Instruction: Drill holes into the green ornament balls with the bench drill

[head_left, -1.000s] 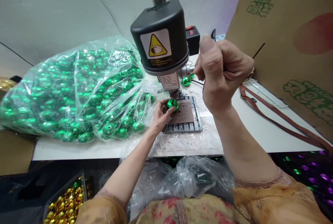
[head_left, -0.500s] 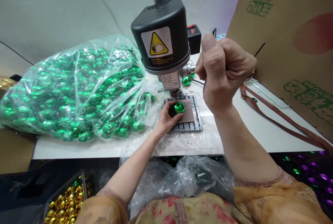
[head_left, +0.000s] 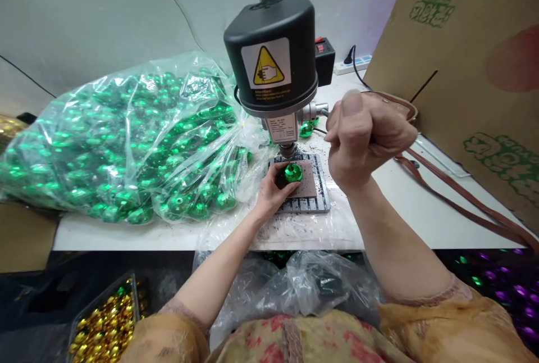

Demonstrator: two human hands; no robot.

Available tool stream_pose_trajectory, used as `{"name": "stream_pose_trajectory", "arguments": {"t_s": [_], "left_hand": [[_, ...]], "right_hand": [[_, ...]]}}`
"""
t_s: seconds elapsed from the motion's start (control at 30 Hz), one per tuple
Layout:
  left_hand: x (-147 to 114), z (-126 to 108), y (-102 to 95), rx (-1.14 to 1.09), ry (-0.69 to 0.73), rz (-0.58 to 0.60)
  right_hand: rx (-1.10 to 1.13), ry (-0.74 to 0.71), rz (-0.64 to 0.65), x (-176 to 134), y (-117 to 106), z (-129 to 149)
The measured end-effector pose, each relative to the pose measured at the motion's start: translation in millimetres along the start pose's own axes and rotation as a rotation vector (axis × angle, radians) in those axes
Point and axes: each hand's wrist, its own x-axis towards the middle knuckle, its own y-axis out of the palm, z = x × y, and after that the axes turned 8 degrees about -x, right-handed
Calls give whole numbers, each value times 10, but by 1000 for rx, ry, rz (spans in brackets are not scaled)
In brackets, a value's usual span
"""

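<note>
A shiny green faceted ball (head_left: 293, 172) rests on the brown pad (head_left: 310, 183) over the slotted metal base of a small drill press (head_left: 272, 54). My left hand (head_left: 272, 189) is closed on the ball's left side, with thumb and fingers around it. Just above the ball sits the drill chuck (head_left: 288, 151); whether the bit touches the ball is hard to make out. My right hand (head_left: 368, 138), at the right of the machine, is closed in a fist round the feed handle (head_left: 323, 110), most of which it hides. Dark shavings lie around the base.
Left on the white table (head_left: 126, 236) lies a big clear bag of green balls (head_left: 122, 144). A brown strap (head_left: 455, 200) and a cardboard box (head_left: 467, 71) are on the right. Below the table edge are gold balls (head_left: 105, 323) and purple balls (head_left: 511, 290).
My right hand has come down a little and tilted with the feed handle. The left hand and the ball stay in place on the pad. The view has shifted slightly.
</note>
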Motion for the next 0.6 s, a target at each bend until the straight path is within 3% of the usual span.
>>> {"name": "stream_pose_trajectory", "arguments": {"t_s": [0.33, 0.6], "left_hand": [[2, 74, 4, -31, 23, 2], [-3, 5, 7, -7, 32, -3]], "right_hand": [[-39, -52, 1, -132, -75, -68], [-15, -160, -17, -166, -96, -138]]}}
